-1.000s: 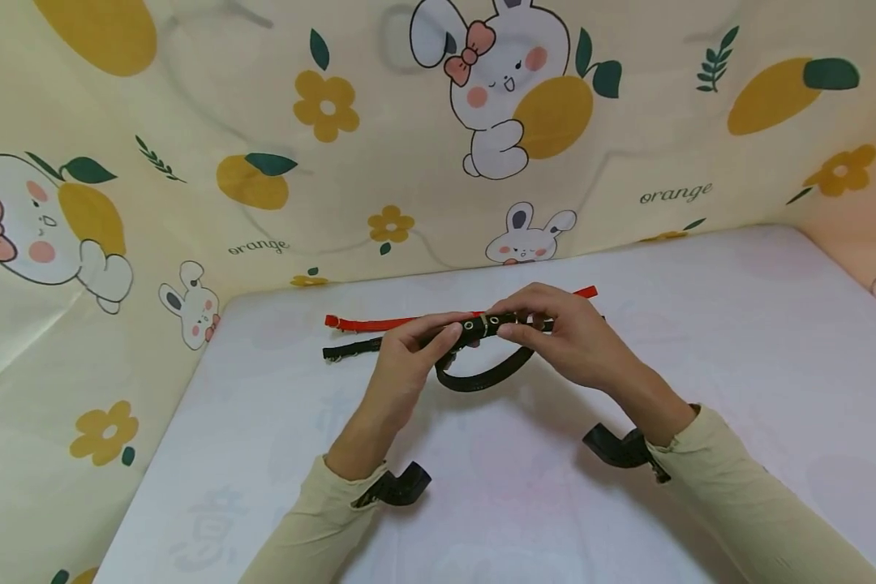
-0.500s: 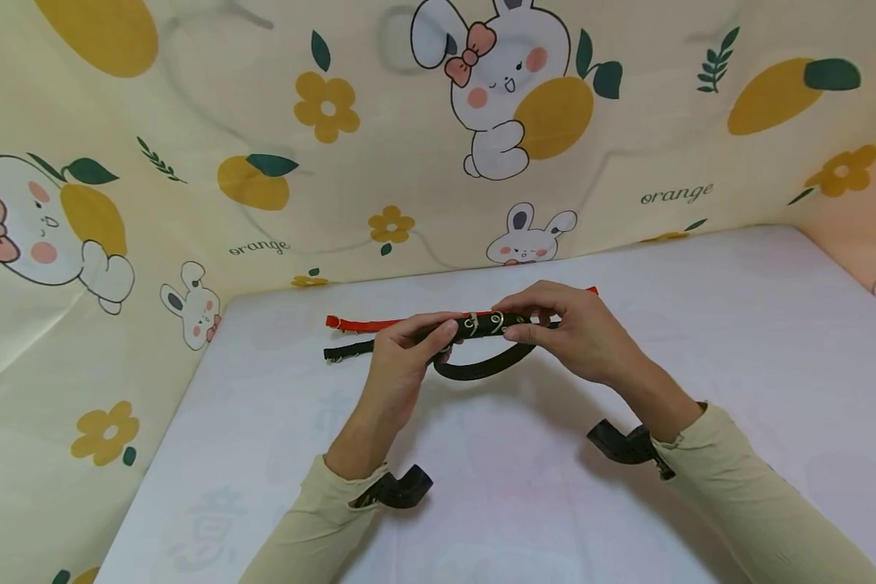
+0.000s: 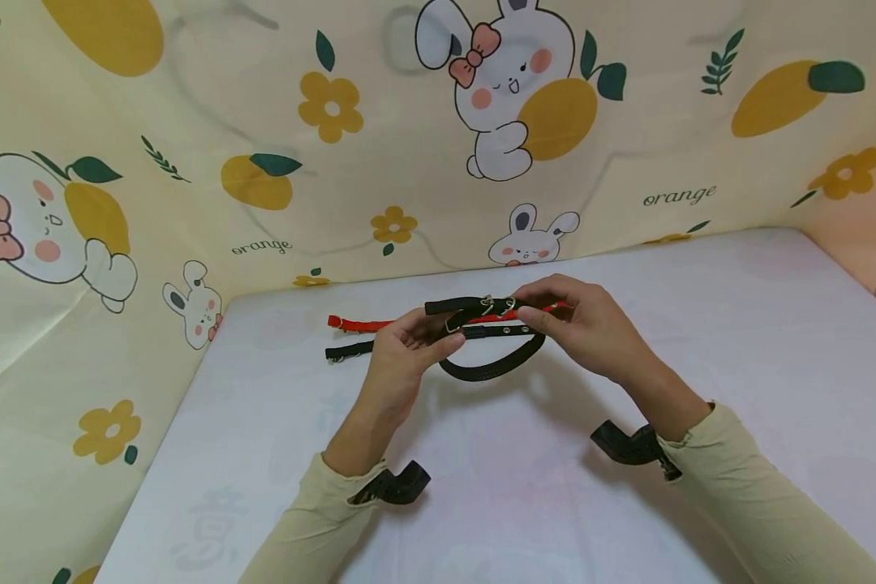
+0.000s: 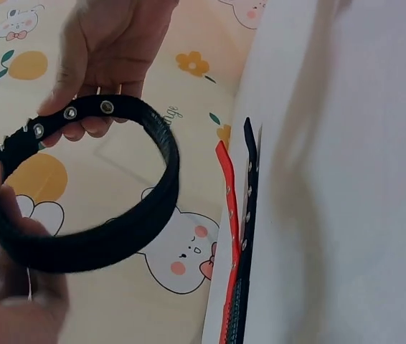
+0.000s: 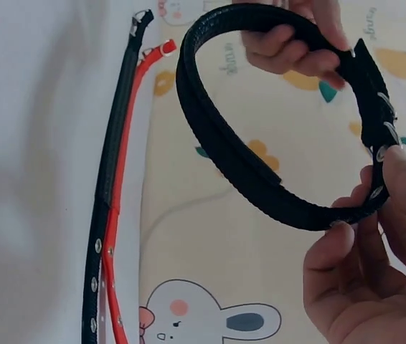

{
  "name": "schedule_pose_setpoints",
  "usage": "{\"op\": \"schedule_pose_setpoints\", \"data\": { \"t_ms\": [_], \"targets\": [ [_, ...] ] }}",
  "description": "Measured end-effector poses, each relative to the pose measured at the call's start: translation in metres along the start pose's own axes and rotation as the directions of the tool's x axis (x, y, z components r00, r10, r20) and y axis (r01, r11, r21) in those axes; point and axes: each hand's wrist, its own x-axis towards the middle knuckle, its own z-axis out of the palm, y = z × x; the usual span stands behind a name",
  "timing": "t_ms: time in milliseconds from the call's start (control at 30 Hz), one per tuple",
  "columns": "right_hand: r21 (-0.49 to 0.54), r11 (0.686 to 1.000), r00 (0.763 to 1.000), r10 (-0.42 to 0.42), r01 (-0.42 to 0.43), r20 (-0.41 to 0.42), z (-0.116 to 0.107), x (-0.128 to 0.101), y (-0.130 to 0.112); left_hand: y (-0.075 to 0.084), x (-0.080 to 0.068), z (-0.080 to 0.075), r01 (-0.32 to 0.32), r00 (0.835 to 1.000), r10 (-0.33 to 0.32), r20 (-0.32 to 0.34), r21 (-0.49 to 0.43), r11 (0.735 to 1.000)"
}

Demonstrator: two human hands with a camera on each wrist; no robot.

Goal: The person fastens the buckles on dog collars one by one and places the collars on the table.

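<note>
Both hands hold up a black collar [image 3: 491,372], bent into a loop, over the far part of the table. Metal eyelets run along its strap, which passes through a buckle. In the head view the strap's loose end [image 3: 445,307] sticks out leftward above the left hand [image 3: 409,349]. That hand's curled fingers hold the band beside the buckle, the thumb lying along the near side. With thumb and fingers, the right hand [image 3: 573,324] pinches the eyelet part at the loop's right. In the right wrist view the buckle [image 5: 389,122] shows close to the right thumb.
Behind the hands a red collar [image 3: 358,325] and a second black collar [image 3: 348,350] lie stretched side by side on the white table [image 3: 496,487]. A printed curtain [image 3: 409,162] rises along the back. Dark camera mounts [image 3: 401,484] jut from both wrists.
The strap's loose end now points left, apart from the band, where it lay between the hands before. The left fingers have loosened a little, and the right hand has risen slightly.
</note>
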Motion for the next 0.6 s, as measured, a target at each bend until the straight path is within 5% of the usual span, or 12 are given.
{"op": "schedule_pose_setpoints", "data": {
  "t_ms": [267, 600],
  "targets": [
    [-0.043, 0.997, 0.995, 0.063, -0.06, 0.078, 0.001, -0.002, 0.003, -0.001, 0.0, 0.005, -0.006, 0.997, 0.006, -0.072, 0.007, 1.0],
    [0.05, 0.994, 0.989, -0.098, 0.093, 0.111, 0.015, -0.005, -0.003, -0.008, -0.003, 0.011, -0.112, 0.994, 0.114, 0.001, 0.18, 0.977]
  ]
}}
